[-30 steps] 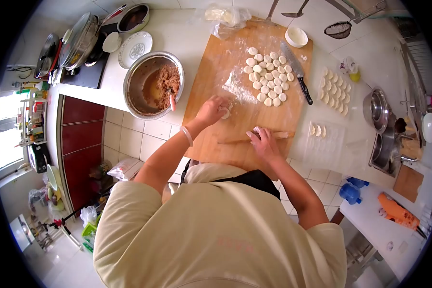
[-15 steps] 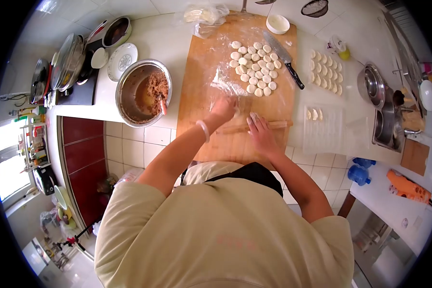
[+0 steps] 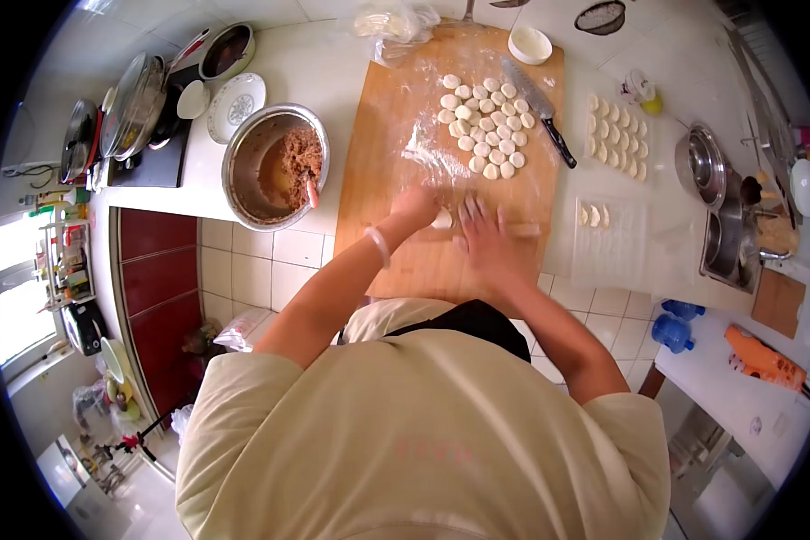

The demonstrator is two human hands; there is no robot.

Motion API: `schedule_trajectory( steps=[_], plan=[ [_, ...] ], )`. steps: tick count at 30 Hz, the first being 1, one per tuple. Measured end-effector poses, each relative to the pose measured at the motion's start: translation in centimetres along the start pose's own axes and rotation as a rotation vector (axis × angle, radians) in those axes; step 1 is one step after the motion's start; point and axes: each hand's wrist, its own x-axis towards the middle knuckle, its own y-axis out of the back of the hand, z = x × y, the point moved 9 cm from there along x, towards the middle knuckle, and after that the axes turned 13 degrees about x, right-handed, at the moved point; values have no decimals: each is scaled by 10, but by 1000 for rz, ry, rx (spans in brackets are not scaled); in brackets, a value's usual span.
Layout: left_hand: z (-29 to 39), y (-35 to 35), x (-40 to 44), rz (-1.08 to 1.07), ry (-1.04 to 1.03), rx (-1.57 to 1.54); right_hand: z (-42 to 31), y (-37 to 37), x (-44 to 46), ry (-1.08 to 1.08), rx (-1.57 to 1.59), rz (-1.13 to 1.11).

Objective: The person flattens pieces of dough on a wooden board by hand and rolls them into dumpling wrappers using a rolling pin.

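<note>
On the board's (image 3: 378, 265) near half, right hand (image 3: 490, 238) is lying spread over the rolling pin (image 3: 524, 230); left hand (image 3: 415, 208) is curling at a dough round (image 3: 442, 219), pinch cannot be told; steel bowl (image 3: 243, 168) is standing left of board; dough pieces (image 3: 490, 137) are lying toward board's far side

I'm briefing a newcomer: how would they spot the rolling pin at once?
Find the large wooden board. Across its near half lies the rolling pin, under the person's right hand. Its colour nearly matches the board, but it is one long, slim rod, unlike the round dough pieces and black-handled knife farther back.
</note>
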Motion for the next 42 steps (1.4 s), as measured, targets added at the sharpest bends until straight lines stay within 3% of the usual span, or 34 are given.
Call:
schedule_trajectory(
  steps=[3,6,12,14,20,23,26,31,33,37,39,42],
  plan=[
    [-11,-23,-1,34,-109,74,-6,-8,-15,-56,79,-61],
    [14,4,-10,33,-104,215,0,4,35,-60,59,58],
    [4,7,-2,69,-47,145,1,-1,21,-38,-4,79],
    [-15,-7,-10,32,-10,90,-9,-15,-20,-44,98,-42],
    [9,12,-12,-48,-46,195,-5,-2,46,1,33,79],
    [9,13,-19,-10,-78,189,0,-5,51,-52,15,31],
    [-22,-6,-24,40,-21,99,-9,-24,-6,-55,83,-59],
    [-18,4,-36,122,19,70,-7,-14,43,-55,80,-29],
    [-3,14,-25,148,-95,179,0,-15,62,-42,39,-21],
    [-36,-12,-10,58,-5,197,-9,-21,21,-77,34,-48],
    [-56,-18,-22,68,45,-15,-15,-23,6,-82,74,-76],
    [-39,-1,-41,46,49,87,-19,-14,14,-49,83,-27]
  ],
)
